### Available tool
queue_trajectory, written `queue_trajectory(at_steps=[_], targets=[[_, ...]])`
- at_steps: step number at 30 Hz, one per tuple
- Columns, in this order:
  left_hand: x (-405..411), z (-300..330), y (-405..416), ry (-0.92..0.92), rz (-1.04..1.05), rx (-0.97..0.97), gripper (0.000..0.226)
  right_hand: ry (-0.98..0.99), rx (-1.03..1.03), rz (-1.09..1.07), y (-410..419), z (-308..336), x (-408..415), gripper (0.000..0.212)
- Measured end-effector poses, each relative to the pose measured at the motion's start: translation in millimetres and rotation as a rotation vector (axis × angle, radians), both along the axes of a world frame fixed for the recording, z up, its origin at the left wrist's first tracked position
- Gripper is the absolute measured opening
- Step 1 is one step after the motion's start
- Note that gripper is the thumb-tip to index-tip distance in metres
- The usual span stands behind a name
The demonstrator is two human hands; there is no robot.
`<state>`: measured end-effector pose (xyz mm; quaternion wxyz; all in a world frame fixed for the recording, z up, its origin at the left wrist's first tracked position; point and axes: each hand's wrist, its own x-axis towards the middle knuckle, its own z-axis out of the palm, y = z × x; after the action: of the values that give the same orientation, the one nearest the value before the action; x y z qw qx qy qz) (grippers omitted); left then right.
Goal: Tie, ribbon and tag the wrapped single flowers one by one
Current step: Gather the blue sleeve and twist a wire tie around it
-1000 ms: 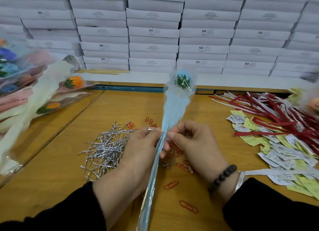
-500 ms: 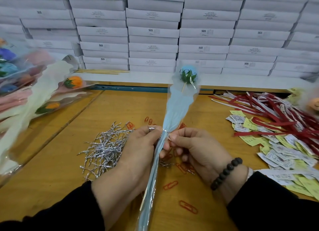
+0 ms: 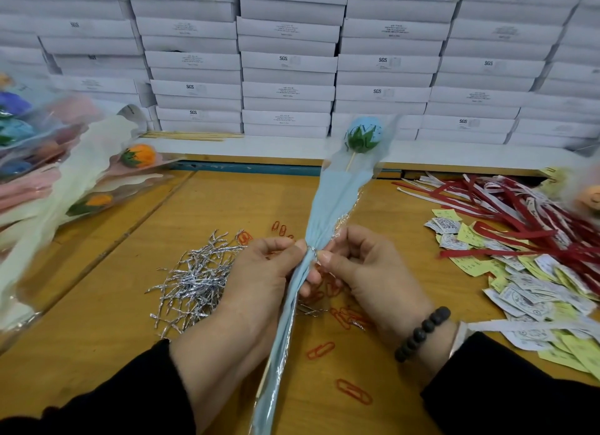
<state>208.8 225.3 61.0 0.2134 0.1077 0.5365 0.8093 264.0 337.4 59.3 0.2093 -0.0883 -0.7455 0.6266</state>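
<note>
Two hands meet at the narrow waist of one wrapped flower point(image 3: 334, 204), which stands tilted up off the table point(image 3: 107, 304) near the centre of the view, its blue bloom toward 12 o'clock and its stem end running down past 6 o'clock. The left hand point(image 3: 259, 278) curls around the gathered blue wrap just below the waist, apparently to keep the sleeve bunched. The right hand point(image 3: 360, 269) pinches at the silver twist tie point(image 3: 312, 250) circling that waist; its grip is pressed together on the wire, probably to twist the ends tight. I judge the tying step is under way, with ribbon and tag yet to come.

Supplies lie within easy reach, likely by design. A loose heap of silver ties point(image 3: 198, 278) sits at 9 o'clock of the hands, red paper clips point(image 3: 344, 314) are scattered beneath them and toward 6 o'clock, and red ribbons point(image 3: 519, 213) with paper tags point(image 3: 532, 295) spread at 3 o'clock. Other wrapped flowers point(image 3: 65, 181) pile at 10 o'clock.

White boxes point(image 3: 289, 61) are stacked along the far edge at 12 o'clock, all closed, so their contents cannot be told. Nothing here sits in an open container.
</note>
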Motion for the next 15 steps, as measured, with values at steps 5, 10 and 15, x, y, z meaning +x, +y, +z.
queue_trajectory(at_steps=[5, 10, 15], targets=[[-0.7, -4.1, 0.1, 0.032, -0.007, -0.043, 0.015, 0.023, 0.042, -0.013, -0.2, 0.3, -0.2, 0.015], [-1.0, -8.4, 0.1, 0.043, -0.011, -0.067, 0.028, 0.031, 0.033, 0.002, 0.0, 3.2, 0.5, 0.018], [1.4, -5.9, -0.9, 0.102, -0.026, -0.107, 0.028, 0.034, 0.068, -0.008, 1.5, 3.0, 1.0, 0.018]])
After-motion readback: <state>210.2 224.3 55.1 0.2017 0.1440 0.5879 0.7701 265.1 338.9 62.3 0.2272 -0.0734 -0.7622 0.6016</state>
